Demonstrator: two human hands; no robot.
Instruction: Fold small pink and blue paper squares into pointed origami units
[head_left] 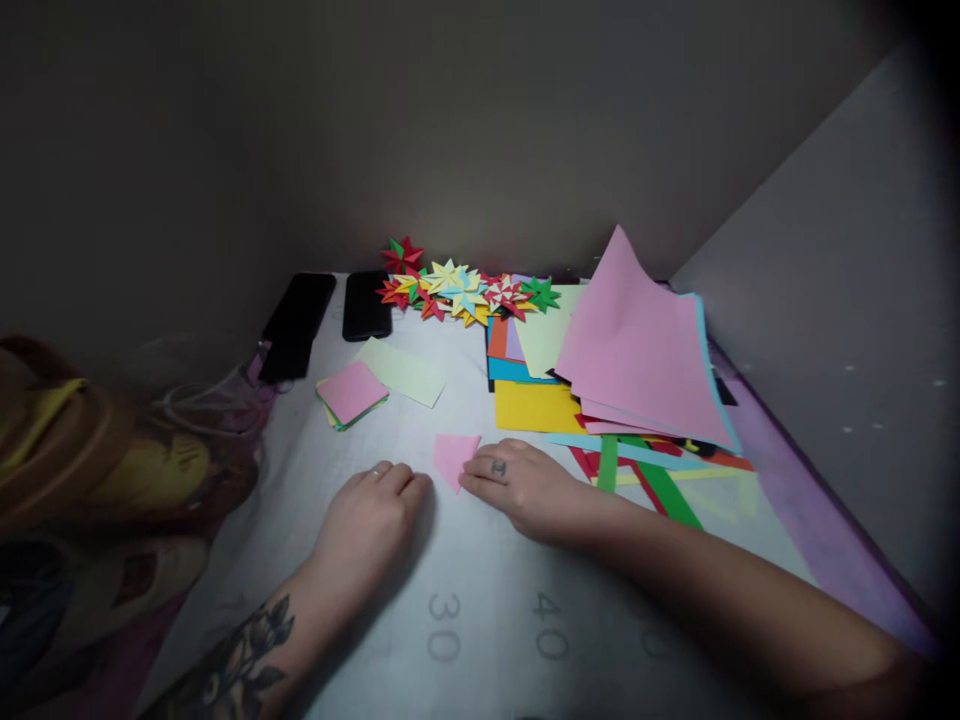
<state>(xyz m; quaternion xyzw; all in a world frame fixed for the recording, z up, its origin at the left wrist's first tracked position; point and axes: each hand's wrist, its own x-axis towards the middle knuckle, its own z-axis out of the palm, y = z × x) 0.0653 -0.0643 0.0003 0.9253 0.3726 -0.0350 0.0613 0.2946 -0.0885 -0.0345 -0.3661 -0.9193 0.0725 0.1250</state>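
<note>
The right hand [517,485] touches the folded pink paper [451,458] on the bench [484,590], pinching or pressing unclear; the left hand [379,515] curls nearby, grip hidden. Creasing seems in hand, calling next for even pressure.

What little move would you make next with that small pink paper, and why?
Perhaps slide the left hand slightly toward the small, pointed pink paper to steady its left side: the right hand touches its right side, while the left hand appears to rest just beside it, on the white surface with printed numbers.
</note>
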